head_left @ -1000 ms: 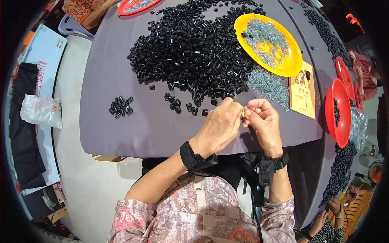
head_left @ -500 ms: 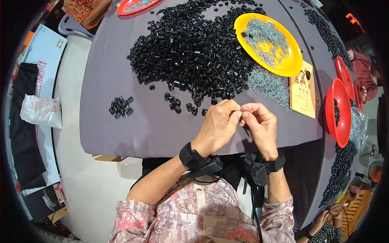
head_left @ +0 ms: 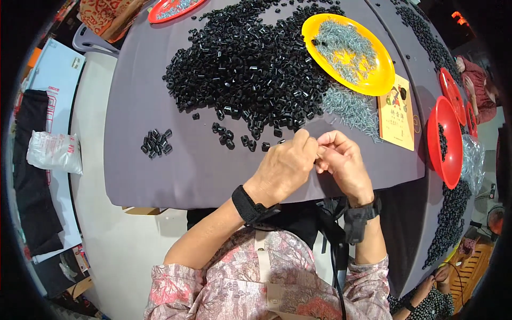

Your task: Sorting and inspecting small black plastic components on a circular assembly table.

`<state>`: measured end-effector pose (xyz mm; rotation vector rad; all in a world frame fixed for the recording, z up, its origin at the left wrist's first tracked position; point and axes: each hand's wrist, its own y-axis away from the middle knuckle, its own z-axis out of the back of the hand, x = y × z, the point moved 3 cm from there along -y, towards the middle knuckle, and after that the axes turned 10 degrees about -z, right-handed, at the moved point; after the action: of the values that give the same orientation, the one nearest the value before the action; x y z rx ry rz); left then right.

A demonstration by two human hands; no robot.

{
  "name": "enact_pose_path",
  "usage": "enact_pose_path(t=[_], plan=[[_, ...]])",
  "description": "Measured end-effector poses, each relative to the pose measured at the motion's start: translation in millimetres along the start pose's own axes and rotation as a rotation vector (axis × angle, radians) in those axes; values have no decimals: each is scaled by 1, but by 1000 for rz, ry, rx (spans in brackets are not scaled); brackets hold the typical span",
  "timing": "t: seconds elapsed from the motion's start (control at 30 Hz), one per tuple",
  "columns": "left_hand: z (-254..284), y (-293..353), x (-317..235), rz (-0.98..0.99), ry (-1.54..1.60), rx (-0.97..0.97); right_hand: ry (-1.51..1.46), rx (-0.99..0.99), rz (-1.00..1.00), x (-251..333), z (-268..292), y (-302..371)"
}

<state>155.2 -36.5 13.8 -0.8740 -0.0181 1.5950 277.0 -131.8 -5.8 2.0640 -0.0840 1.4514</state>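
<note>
My left hand [head_left: 285, 166] and my right hand [head_left: 344, 162] meet above the table's near edge, fingers pinched together tip to tip. Whatever sits between the fingertips is small and mostly covered by them; I cannot make it out. Just beyond my left hand lie several loose black plastic pieces [head_left: 250, 142], strayed from a big heap of the same shiny black pieces [head_left: 234, 74]. A yellow oval plate [head_left: 385, 80] holding small silvery screws [head_left: 346, 42] stands past my right hand. More screws [head_left: 349, 109] are spilled on the cloth beside it.
A small separate pile of black pieces [head_left: 156, 143] lies at the left of the grey tablecloth [head_left: 144, 101]. Right of the screws is a yellow booklet [head_left: 397, 120]. Red bowls [head_left: 448, 144] and another person's hands [head_left: 434, 280] are at the right. A red plate [head_left: 165, 17] stands far left.
My hands stay together at nearly the same spot, with the left turned slightly and its knuckles raised. The whole view has shifted a little.
</note>
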Motion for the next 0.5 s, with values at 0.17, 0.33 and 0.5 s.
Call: enact_pose_path(t=[0.17, 0.33, 0.5], plan=[[-3, 1, 1, 28, 19, -35, -371, 192, -189, -4, 2, 0], [5, 2, 15, 232, 506, -102, 80, 8, 102, 5, -6, 8], [-3, 8, 24, 407, 791, -86, 147, -17, 264, 8, -18, 15]])
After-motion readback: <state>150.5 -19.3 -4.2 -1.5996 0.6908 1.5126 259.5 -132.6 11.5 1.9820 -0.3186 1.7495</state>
